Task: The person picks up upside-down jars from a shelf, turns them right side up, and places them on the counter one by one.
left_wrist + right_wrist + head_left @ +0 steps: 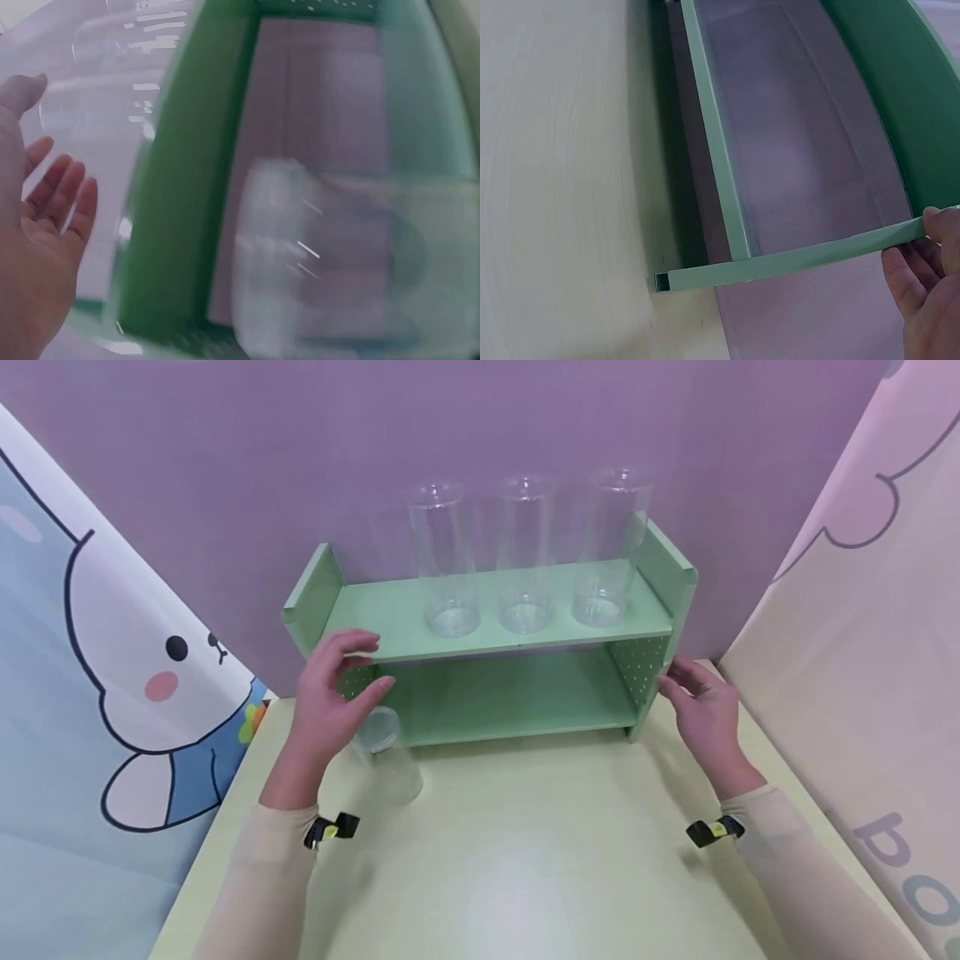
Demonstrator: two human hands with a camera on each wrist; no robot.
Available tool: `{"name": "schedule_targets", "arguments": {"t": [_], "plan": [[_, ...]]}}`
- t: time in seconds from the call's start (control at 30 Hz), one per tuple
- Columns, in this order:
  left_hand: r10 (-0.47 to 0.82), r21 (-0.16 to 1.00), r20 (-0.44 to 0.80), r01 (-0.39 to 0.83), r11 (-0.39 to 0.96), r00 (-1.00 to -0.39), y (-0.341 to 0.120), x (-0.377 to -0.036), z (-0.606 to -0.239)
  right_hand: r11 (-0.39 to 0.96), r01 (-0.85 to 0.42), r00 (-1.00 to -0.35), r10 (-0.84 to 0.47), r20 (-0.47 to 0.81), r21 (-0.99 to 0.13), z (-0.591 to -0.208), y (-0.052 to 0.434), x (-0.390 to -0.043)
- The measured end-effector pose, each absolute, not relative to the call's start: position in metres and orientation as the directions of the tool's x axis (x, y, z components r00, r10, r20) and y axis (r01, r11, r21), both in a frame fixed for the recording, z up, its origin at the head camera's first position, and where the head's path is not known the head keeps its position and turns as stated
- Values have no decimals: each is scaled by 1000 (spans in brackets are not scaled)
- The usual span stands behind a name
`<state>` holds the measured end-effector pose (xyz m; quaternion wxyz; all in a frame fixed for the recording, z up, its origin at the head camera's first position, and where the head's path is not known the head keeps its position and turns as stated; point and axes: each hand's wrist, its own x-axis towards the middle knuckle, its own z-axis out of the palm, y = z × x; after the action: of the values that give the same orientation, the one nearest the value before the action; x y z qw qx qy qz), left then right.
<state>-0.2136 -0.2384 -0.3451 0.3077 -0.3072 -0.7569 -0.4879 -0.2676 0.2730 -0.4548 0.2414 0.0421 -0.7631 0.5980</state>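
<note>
A mint green two-tier shelf point(570, 639) stands at the back of a pale yellow table point(525, 860). Three tall clear glasses point(525, 560) stand in a row on its top board. A fourth clear glass point(386, 764) stands on the table in front of the shelf's left end. My left hand point(330, 693) hovers just above that glass, beside the left side panel, fingers loosely spread and holding nothing. The left wrist view shows the open palm point(37, 247) and the glass point(315, 255) as a blur. My right hand point(701, 706) rests its fingertips point(937, 221) on the shelf's right side panel point(817, 251).
A purple backdrop point(480, 435) rises behind the shelf. Cartoon-printed cloth panels point(97, 635) close in both sides of the table. The lower shelf board point(510, 697) carries nothing. Bare tabletop point(562, 150) lies in front of the shelf.
</note>
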Motion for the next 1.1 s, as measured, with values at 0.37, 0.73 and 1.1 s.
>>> {"name": "schedule_targets", "arguments": {"t": [0.37,0.73,1.1], "plan": [[134,706,578,575,414,-805,-199,-259,-308,267,-377,-871,224,438,-887,-457,270,-267],[74,790,461,447,419,-884,-177,-288,-298,264,-377,-873,219,436,-887,-453,273,-266],[66,816,402,390,428,-913,-164,-296,-288,297,-366,-873,220,436,-882,-456,275,-267]]}}
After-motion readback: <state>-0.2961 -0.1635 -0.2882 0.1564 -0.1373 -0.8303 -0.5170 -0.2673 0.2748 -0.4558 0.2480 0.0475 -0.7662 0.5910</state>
